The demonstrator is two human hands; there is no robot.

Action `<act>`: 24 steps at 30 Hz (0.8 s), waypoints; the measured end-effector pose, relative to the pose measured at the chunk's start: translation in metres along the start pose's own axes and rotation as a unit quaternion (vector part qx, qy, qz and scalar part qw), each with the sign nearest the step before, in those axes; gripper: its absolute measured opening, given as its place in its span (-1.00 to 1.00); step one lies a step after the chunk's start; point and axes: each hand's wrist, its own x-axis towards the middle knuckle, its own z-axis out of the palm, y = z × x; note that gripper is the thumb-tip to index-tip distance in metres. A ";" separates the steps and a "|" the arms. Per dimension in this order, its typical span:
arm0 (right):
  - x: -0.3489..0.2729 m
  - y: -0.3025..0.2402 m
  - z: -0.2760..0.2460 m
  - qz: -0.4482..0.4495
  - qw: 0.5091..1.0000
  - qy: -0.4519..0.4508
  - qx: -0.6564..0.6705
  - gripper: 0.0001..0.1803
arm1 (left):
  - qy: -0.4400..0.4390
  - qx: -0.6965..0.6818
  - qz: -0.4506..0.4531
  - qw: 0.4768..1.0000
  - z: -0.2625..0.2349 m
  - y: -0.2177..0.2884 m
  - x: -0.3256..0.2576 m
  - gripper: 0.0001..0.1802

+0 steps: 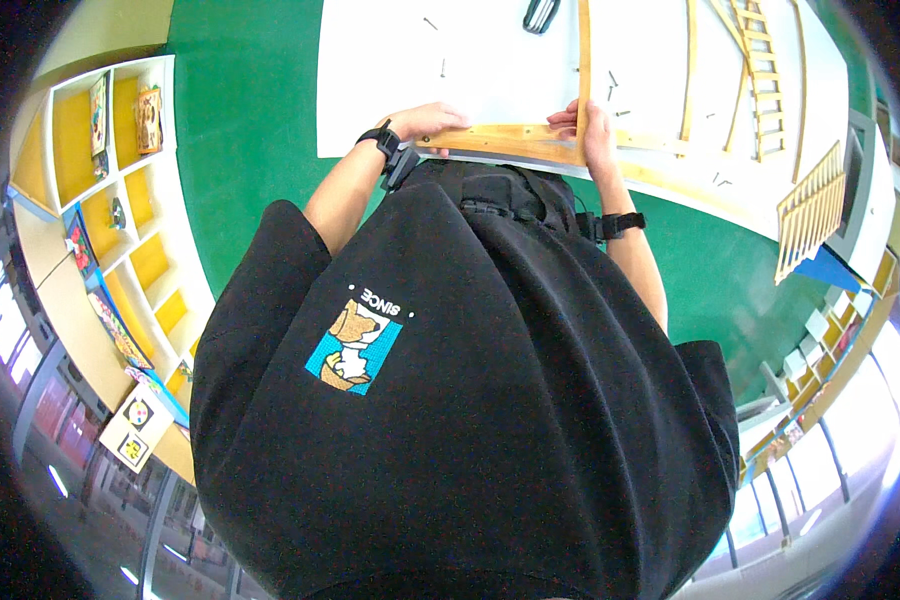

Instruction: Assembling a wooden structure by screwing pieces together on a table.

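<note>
A flat wooden board (pixel 515 142) lies crosswise close to my body at the near edge of the white tabletop. My left hand (pixel 428 122) is closed round its left end, beside a small dark hole or screw head. A long narrow wooden strip (pixel 584 60) runs away from me and meets the board's right end at roughly a right angle. At this corner my right hand (pixel 595 135) grips the strip, its fingers on the left side. Whether the two pieces are fastened together I cannot tell.
Several loose screws (pixel 613 86) are scattered on the white table (pixel 390 60). A black object (pixel 541 14) lies at the far edge. To the right are more wooden strips (pixel 688 70), a ladder-like frame (pixel 765 85) and a slatted panel (pixel 810 215). Shelves (pixel 130 200) stand at left.
</note>
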 end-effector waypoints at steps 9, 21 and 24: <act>-0.007 -0.003 0.007 0.044 0.998 -0.005 -0.049 -0.50 | 0.009 0.033 0.024 0.999 -0.005 -0.013 0.005 -0.58; 0.011 0.015 -0.003 0.118 0.991 -0.052 0.045 -0.48 | 0.027 -0.069 -0.010 0.997 -0.010 -0.015 0.011 -0.54; 0.013 0.014 -0.002 0.123 0.990 -0.057 0.037 -0.48 | 0.024 -0.072 0.009 0.997 -0.013 -0.020 0.013 -0.51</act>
